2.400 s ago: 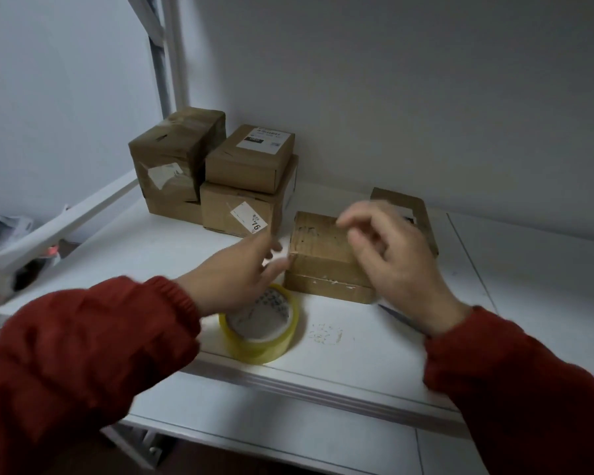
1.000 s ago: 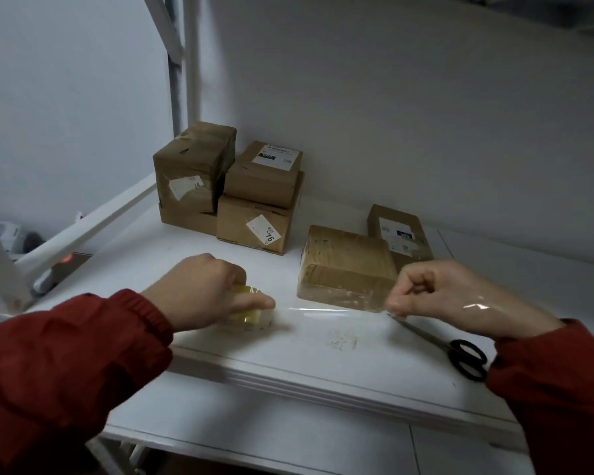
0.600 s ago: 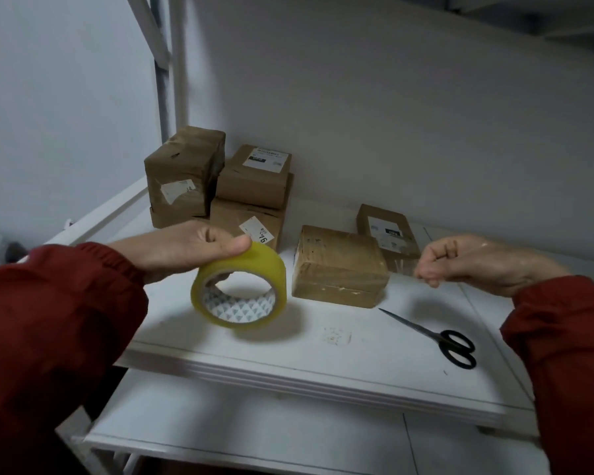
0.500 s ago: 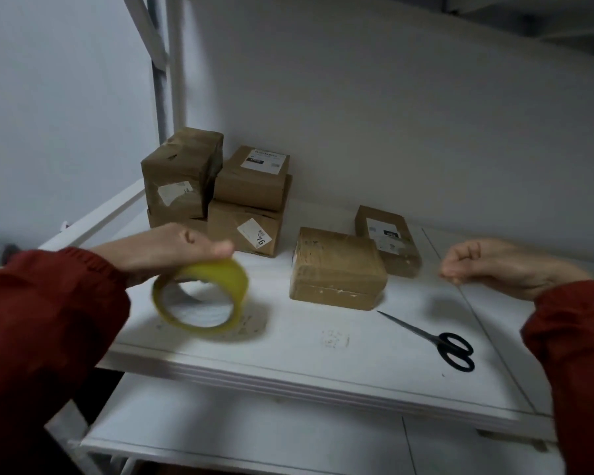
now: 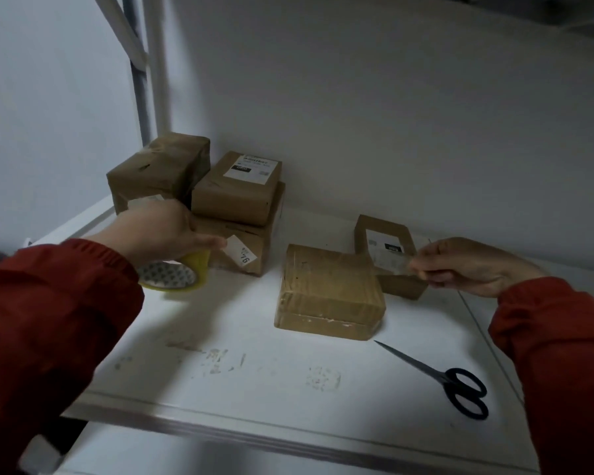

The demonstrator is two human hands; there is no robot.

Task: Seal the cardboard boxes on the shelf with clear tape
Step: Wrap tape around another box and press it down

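My left hand [image 5: 162,231] grips a yellowish roll of clear tape [image 5: 177,274] above the left part of the white shelf [image 5: 220,371]. My right hand [image 5: 470,267] pinches the free end of the tape strip [image 5: 391,262], held to the right over a small labelled box [image 5: 384,234]. Between my hands a flat cardboard box [image 5: 326,289] lies on the shelf. The stretched tape between roll and right hand is barely visible.
A stack of cardboard boxes stands at the back left: a taped one [image 5: 158,169], a labelled one [image 5: 237,186] on top of a larger box [image 5: 251,248]. Black scissors [image 5: 453,382] lie at the front right. A wall closes the back; a metal post [image 5: 141,80] rises left.
My left hand lifted the tape roll off the shelf and carried it left and back. My right hand pulled the strip's end out to the right, then came a little lower over the small box.
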